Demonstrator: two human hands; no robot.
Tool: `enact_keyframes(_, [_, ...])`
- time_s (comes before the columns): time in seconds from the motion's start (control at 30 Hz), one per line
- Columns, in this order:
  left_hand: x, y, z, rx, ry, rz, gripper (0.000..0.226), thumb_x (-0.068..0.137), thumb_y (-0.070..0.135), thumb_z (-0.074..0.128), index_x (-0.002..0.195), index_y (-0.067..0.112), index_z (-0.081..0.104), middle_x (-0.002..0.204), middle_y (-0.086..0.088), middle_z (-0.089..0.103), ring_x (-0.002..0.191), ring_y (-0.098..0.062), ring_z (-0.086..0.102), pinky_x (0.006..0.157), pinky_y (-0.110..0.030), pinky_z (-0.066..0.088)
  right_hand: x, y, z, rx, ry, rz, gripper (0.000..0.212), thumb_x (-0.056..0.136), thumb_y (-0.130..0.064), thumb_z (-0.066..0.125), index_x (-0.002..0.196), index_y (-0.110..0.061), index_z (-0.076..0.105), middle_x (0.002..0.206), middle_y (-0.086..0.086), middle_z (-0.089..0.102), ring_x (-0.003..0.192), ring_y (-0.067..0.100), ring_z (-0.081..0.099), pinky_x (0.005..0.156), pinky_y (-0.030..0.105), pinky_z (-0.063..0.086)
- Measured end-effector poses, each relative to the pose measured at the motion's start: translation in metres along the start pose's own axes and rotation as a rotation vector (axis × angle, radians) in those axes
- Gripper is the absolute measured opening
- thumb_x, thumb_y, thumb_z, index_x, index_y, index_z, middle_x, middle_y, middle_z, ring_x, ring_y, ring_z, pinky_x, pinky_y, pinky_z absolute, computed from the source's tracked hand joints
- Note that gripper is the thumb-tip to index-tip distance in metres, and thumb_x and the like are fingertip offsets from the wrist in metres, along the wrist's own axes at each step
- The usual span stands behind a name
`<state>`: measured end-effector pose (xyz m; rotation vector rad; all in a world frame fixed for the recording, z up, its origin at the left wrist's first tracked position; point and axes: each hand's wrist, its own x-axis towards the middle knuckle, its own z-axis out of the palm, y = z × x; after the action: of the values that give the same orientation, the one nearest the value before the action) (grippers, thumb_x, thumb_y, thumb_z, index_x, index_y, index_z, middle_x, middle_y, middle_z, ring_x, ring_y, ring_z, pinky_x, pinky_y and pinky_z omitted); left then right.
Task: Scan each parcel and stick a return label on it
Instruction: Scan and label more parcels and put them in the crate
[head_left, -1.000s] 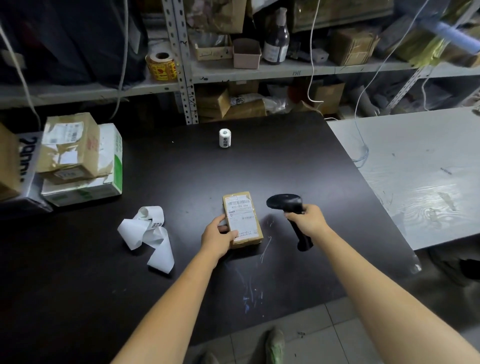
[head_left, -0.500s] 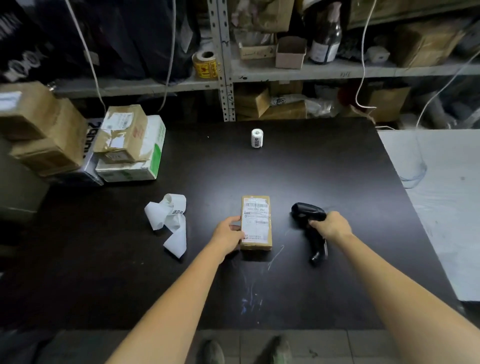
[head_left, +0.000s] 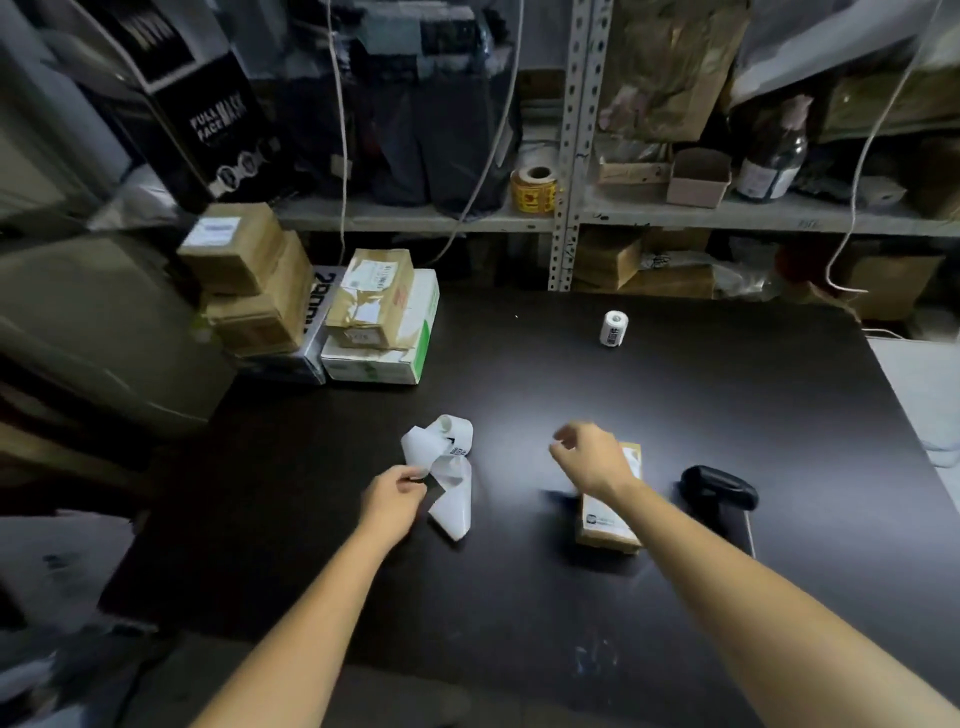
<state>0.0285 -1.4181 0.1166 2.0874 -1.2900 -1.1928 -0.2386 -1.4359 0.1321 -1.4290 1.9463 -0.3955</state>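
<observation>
Left hand (head_left: 395, 501) pinching the curled label strip (head_left: 449, 488) on the dark table (head_left: 519, 597), right hand (head_left: 592, 462) hovering blurred over the parcel (head_left: 608, 525), fingers loosely curled and empty, hiding its far end, scanner (head_left: 719, 488) lying just beside.

We read this as a parcel stockroom or shipping back room. Grey slotted-steel shelving (head_left: 563, 156) runs along the back, crammed with cardboard boxes (head_left: 608, 257) and a roll of yellow stickers (head_left: 535, 189). On the dark tabletop (head_left: 675, 405), taped parcels (head_left: 374, 299) bearing printed address labels are stacked at the left, some on a white carton (head_left: 415, 358). We see a small label roll (head_left: 614, 328) upright near the back, a curled label strip (head_left: 447, 467) toward the front, and a black handheld scanner (head_left: 719, 487) at the right. White cables (head_left: 340, 156) hang over the shelves.
</observation>
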Motion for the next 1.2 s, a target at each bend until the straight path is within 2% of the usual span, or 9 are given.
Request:
enact_keyframes(0.13, [0.027,-0.017,-0.02,0.043,-0.024,-0.007,0.022,0.089,0.014,0.065,0.11,0.015,0.071,0.098,-0.006,0.072,0.094,-0.022,0.068,0.076,-0.025,0.05,0.018,-0.045,0.06,-0.002,-0.102,-0.036,0.031,0.09,-0.022,0.057,0.118,-0.015,0.066,0.112,0.005,0.071,0.109,0.027,0.063,0.091,0.03,0.047])
enact_keyframes(0.2, [0.042,-0.017,-0.016,0.072,-0.082,0.045,0.023,0.09,0.015,0.065,0.111,0.015,0.072,0.104,-0.004,0.072,0.099,-0.019,0.067,0.083,-0.024,0.05,0.032,-0.057,0.083,0.008,-0.126,-0.006,0.033,0.09,-0.025,0.058,0.121,-0.014,0.063,0.113,0.006,0.069,0.109,0.027,0.063,0.088,0.03,0.047])
enact_keyframes(0.4, [0.079,-0.002,0.011,0.112,-0.217,0.16,0.039,0.092,0.015,0.06,0.13,0.02,0.061,0.124,0.0,0.064,0.107,-0.013,0.06,0.087,-0.018,0.042,0.069,-0.073,0.118,0.136,-0.083,0.107,0.051,0.08,-0.058,0.068,0.109,-0.018,0.057,0.093,-0.002,0.06,0.092,0.021,0.06,0.073,0.032,0.044])
enact_keyframes(0.57, [0.104,-0.001,0.011,0.113,-0.179,0.174,0.044,0.088,0.011,0.059,0.129,0.026,0.058,0.124,-0.003,0.06,0.103,-0.018,0.059,0.075,-0.015,0.044,0.088,-0.084,0.122,0.217,-0.038,0.153,0.022,0.085,-0.027,0.058,0.075,-0.008,0.06,0.071,0.01,0.063,0.071,0.029,0.062,0.068,0.04,0.055])
enact_keyframes(0.7, [0.116,0.003,0.007,0.162,-0.118,0.176,0.046,0.085,0.015,0.065,0.129,0.023,0.055,0.125,-0.003,0.059,0.11,-0.021,0.058,0.089,-0.024,0.045,0.086,-0.084,0.115,0.43,-0.039,0.227,0.021,0.084,-0.013,0.053,0.101,-0.005,0.063,0.085,0.011,0.069,0.078,0.03,0.069,0.076,0.042,0.06])
enact_keyframes(0.83, [0.112,0.004,0.009,0.2,-0.103,0.088,0.026,0.082,0.024,0.068,0.108,0.021,0.067,0.115,0.0,0.068,0.106,-0.021,0.063,0.09,-0.029,0.05,0.076,-0.088,0.104,0.683,-0.115,0.307,0.035,0.089,-0.007,0.048,0.124,-0.011,0.044,0.088,0.011,0.063,0.068,0.024,0.062,0.059,0.03,0.053])
enact_keyframes(0.93, [0.104,0.011,0.01,0.153,-0.136,0.098,0.016,0.081,0.028,0.062,0.09,0.021,0.072,0.098,0.003,0.072,0.096,-0.021,0.065,0.08,-0.028,0.05,0.07,-0.09,0.097,0.785,-0.125,0.325,0.039,0.094,-0.005,0.047,0.129,-0.014,0.033,0.093,0.017,0.059,0.066,0.026,0.055,0.053,0.028,0.049])
enact_keyframes(1.03, [0.095,0.018,0.01,-0.057,-0.203,0.078,0.021,0.072,0.032,0.052,0.063,0.015,0.06,0.061,0.005,0.059,0.067,-0.02,0.055,0.064,-0.029,0.043,0.066,-0.091,0.093,0.777,-0.088,0.334,0.035,0.097,-0.01,0.049,0.128,-0.015,0.034,0.091,0.017,0.063,0.064,0.025,0.063,0.058,0.033,0.058])
enact_keyframes(1.2, [0.088,0.016,0.011,-0.241,-0.205,0.137,0.008,0.082,0.016,0.07,0.075,0.021,0.068,0.073,0.009,0.064,0.073,-0.01,0.058,0.071,-0.023,0.047,0.057,-0.093,0.086,0.741,-0.149,0.316,0.024,0.101,-0.028,0.047,0.116,-0.009,0.049,0.089,0.019,0.074,0.064,0.024,0.065,0.066,0.035,0.058])
